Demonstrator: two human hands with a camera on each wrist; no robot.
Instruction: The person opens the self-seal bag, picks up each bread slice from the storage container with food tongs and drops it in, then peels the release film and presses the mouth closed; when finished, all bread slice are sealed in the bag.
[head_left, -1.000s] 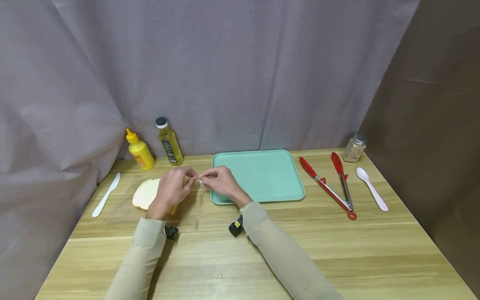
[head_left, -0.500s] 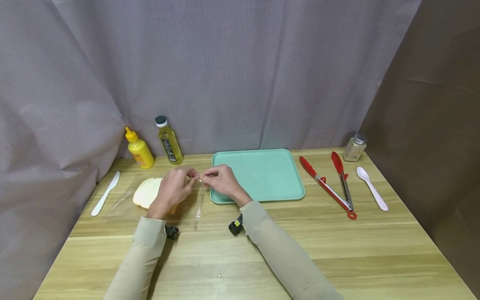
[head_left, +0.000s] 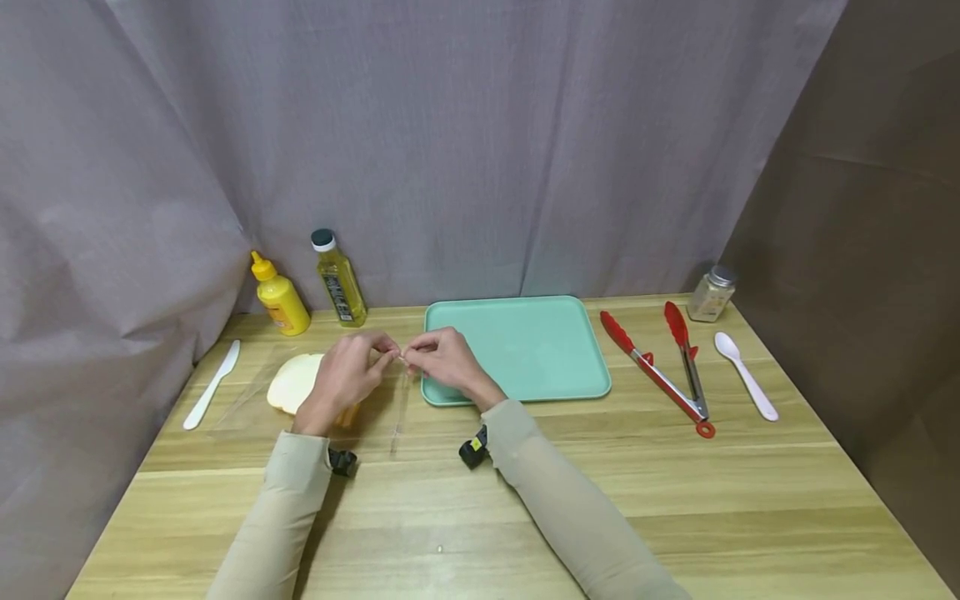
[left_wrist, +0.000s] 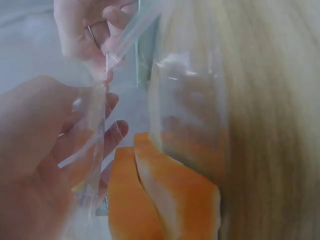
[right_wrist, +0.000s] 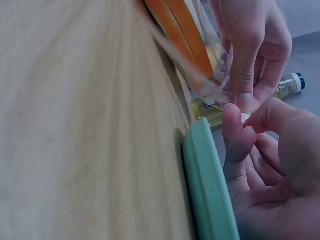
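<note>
Sliced bread (head_left: 295, 383) lies inside a clear plastic bag (left_wrist: 187, 95) on the table's left side, its orange-brown crusts (left_wrist: 187, 200) close up in the left wrist view. My left hand (head_left: 347, 377) reaches over the bread and pinches the bag's gathered end between thumb and fingertips. Facing it, my right hand (head_left: 446, 364) pinches the same end, thumb against forefinger. The fingertips of both hands almost meet around a small whitish twist (right_wrist: 245, 117); its exact kind cannot be told. Loose plastic hangs beneath the fingers. Part of the bread is hidden behind the left hand.
A mint-green tray (head_left: 525, 354) lies just beyond and right of the right hand. Behind stand a yellow squeeze bottle (head_left: 282, 304) and an oil bottle (head_left: 341, 287). A white knife (head_left: 213, 385) lies left; red tongs (head_left: 667, 387), a spoon (head_left: 746, 375) and a seasoning jar (head_left: 711, 296) are right.
Both hands keep nearly the same place, fingertips working at the bag's end. The loose plastic below them has shifted slightly, and less of the whitish twist shows in the head view.
</note>
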